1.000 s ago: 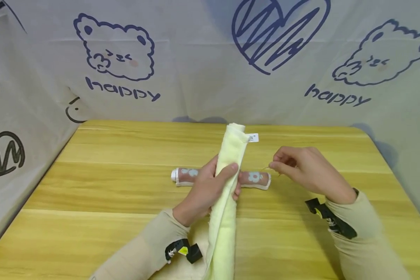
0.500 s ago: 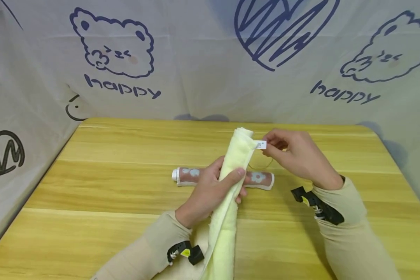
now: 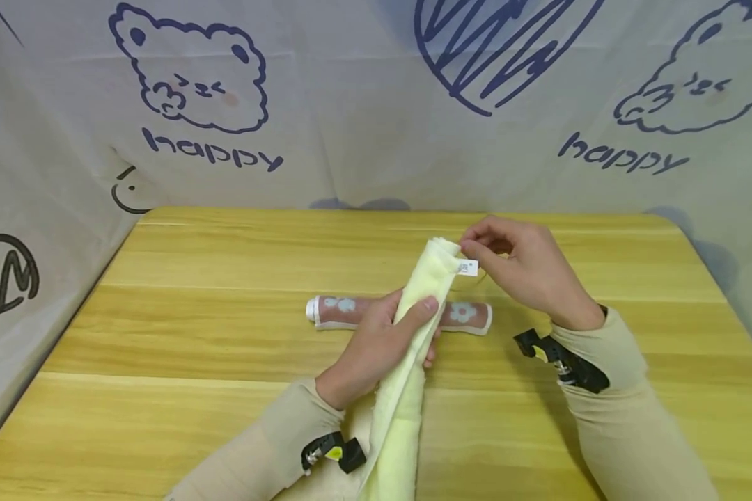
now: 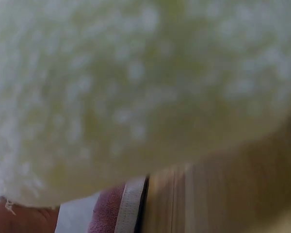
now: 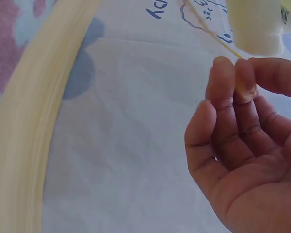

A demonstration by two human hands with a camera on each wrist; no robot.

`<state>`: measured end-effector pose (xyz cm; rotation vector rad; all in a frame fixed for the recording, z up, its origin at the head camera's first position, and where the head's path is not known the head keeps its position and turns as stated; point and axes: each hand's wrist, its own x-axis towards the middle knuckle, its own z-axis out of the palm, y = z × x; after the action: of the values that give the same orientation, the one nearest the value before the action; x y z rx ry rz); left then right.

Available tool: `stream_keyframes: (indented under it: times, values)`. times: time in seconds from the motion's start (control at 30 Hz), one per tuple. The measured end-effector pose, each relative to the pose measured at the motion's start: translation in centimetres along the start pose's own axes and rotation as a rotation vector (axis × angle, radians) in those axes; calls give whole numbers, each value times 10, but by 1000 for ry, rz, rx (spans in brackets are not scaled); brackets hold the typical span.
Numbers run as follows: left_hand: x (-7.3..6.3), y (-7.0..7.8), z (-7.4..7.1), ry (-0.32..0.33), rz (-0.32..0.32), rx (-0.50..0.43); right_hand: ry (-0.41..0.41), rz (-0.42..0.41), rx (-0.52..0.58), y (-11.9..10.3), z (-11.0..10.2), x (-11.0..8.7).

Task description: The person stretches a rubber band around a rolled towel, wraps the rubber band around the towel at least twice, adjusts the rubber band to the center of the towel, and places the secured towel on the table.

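Observation:
My left hand [image 3: 376, 341] grips a pale yellow rolled towel [image 3: 435, 268], thumb across its front, its upper end tilted to the right. A white tag [image 3: 468, 267] sticks out near that end. Close by the end, my right hand [image 3: 526, 261] pinches a thin yellow strand [image 5: 218, 36] between thumb and fingertips. Behind the left hand lies a rolled pinkish-brown towel [image 3: 464, 314] with pale blue flowers, its middle hidden. In the left wrist view the yellow fabric [image 4: 136, 87] fills most of the picture.
The wooden table [image 3: 182, 278] reaches back to a white cloth backdrop [image 3: 351, 125] printed with bears, a heart and lettering. Black camera mounts [image 3: 567, 363] sit on both sleeved wrists. A looser cream part of cloth [image 3: 351, 445] lies below the left hand.
My right hand has moved left and up with the strand, from beside the pinkish-brown roll to the yellow towel's end. That end has shifted slightly right and down in view.

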<state>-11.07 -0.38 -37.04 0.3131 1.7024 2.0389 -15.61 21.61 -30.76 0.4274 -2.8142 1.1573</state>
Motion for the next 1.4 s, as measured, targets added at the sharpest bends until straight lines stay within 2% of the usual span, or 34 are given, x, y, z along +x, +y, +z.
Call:
stream_keyframes:
  times: [0.17,0.3,0.4,0.6,0.8,0.9,1.03,1.23,1.4]
  values:
    - [-1,0,0,-50,-4,81,-15,7,87,1,0,2]
    - [-2,1,1,-65,-14,172,-61,18,169,1,-3,-1]
    - [-2,0,1,-71,-10,247,-91,28,187,0,-6,-3]
    - [-2,-1,0,-43,31,392,-148,19,229,-5,-10,-6]
    - [-2,1,-1,-4,46,504,-179,-84,223,-8,-12,-10]
    - [-3,2,-1,0,22,475,-189,-149,191,-10,-11,-13]
    - [-2,5,1,19,27,456,-185,-198,167,-17,-11,-17]
    - [1,9,9,70,75,491,-121,-218,145,-25,-10,-24]
    - [1,8,13,39,166,518,-82,-233,106,-29,-9,-26]
